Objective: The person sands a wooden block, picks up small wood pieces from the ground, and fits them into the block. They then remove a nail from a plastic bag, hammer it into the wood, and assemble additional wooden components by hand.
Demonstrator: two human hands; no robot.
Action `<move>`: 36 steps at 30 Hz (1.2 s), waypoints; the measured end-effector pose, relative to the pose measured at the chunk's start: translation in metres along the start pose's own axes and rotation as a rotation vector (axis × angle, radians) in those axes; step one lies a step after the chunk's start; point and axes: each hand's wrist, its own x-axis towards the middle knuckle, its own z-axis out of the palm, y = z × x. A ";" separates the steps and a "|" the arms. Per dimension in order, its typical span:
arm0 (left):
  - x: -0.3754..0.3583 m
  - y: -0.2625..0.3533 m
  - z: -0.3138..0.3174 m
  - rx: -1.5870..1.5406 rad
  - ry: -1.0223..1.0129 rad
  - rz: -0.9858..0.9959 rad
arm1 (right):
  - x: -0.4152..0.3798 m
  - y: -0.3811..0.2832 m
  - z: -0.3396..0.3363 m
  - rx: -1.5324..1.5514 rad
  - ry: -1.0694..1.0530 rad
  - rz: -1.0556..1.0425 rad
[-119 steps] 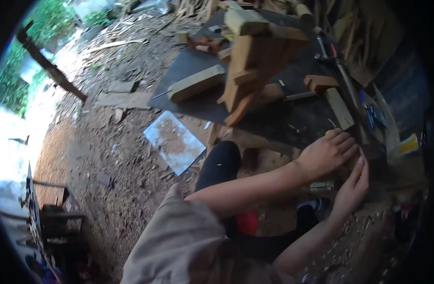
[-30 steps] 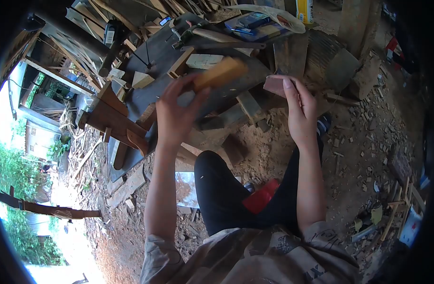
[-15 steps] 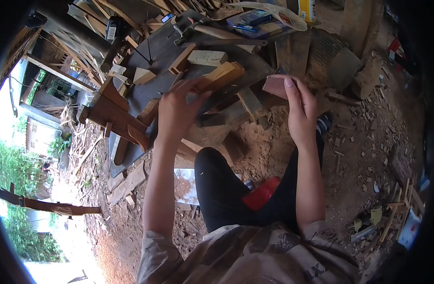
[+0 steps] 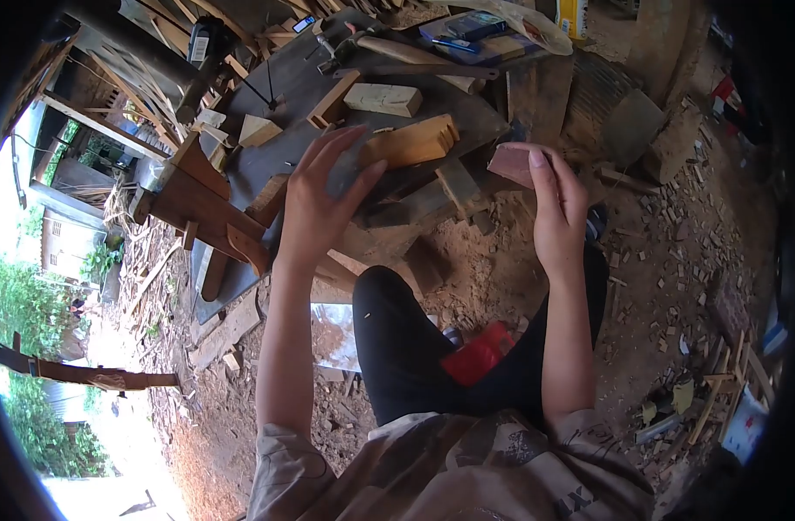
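Observation:
My left hand (image 4: 319,195) is open above the workbench, fingers and thumb spread, with nothing between them. Just beyond its fingertips lies an orange-brown wooden piece (image 4: 410,143) with notches cut in its right end. Between the thumb and fingers of my right hand (image 4: 557,204), off the bench's right corner, is a reddish-brown piece of sandpaper (image 4: 510,165). Behind the notched piece, a pale wooden block (image 4: 383,100) rests on the dark bench top (image 4: 306,65).
A hammer (image 4: 397,50) and a thin saw blade (image 4: 441,71) lie toward the back of the bench. A brown wooden hand plane (image 4: 208,208) sits at the left edge. Below are a red object (image 4: 480,354) between my legs and wood scraps on the dirt floor (image 4: 658,286).
My left hand has opened and drawn back a little left from the notched wooden piece, which now lies on the bench. My right hand, still holding the sandpaper, has shifted slightly right.

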 end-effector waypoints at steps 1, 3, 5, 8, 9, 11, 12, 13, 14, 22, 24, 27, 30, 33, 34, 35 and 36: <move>0.003 -0.002 0.001 0.014 -0.011 -0.002 | -0.001 0.001 -0.001 -0.002 -0.005 0.006; 0.007 -0.006 0.002 0.033 -0.053 -0.034 | -0.003 0.001 -0.001 -0.010 0.004 0.010; 0.010 -0.009 0.003 0.043 -0.112 -0.088 | -0.005 0.001 -0.002 -0.007 0.004 0.016; 0.010 -0.007 0.002 0.003 -0.093 -0.083 | -0.007 0.005 -0.005 -0.005 0.005 0.025; 0.009 -0.007 0.003 -0.018 -0.068 -0.083 | -0.008 0.008 -0.007 -0.019 0.007 0.026; 0.007 -0.008 0.005 -0.059 -0.015 -0.083 | -0.008 0.009 -0.006 -0.035 0.008 0.031; 0.006 -0.010 0.006 -0.082 0.001 -0.093 | -0.009 0.007 -0.005 -0.037 0.008 0.037; 0.006 -0.012 0.008 -0.105 0.017 -0.102 | -0.009 0.006 -0.004 -0.039 0.009 0.043; 0.006 -0.015 0.010 -0.128 0.034 -0.110 | -0.010 0.006 -0.003 -0.037 0.003 0.042; -0.010 -0.021 0.009 -0.239 0.085 -0.121 | -0.012 0.009 -0.006 -0.013 0.017 0.048; -0.012 -0.020 0.007 -0.239 0.064 -0.123 | -0.012 0.007 -0.005 -0.004 0.027 0.042; -0.014 -0.020 0.005 -0.181 0.048 -0.091 | -0.010 0.004 0.000 -0.042 0.075 0.001; -0.016 -0.019 0.003 -0.127 0.054 -0.077 | -0.011 0.001 -0.001 -0.083 0.112 -0.001; -0.020 -0.014 -0.005 -0.104 0.090 -0.073 | -0.010 -0.004 -0.011 -0.068 0.047 0.123; -0.022 -0.015 -0.011 -0.095 0.104 -0.055 | -0.008 -0.008 -0.013 -0.041 0.017 0.165; -0.023 -0.015 -0.016 -0.086 0.112 -0.033 | -0.006 -0.011 -0.015 -0.014 -0.012 0.207; -0.027 -0.006 -0.022 -0.142 0.166 -0.049 | 0.001 -0.014 -0.016 0.028 -0.030 0.233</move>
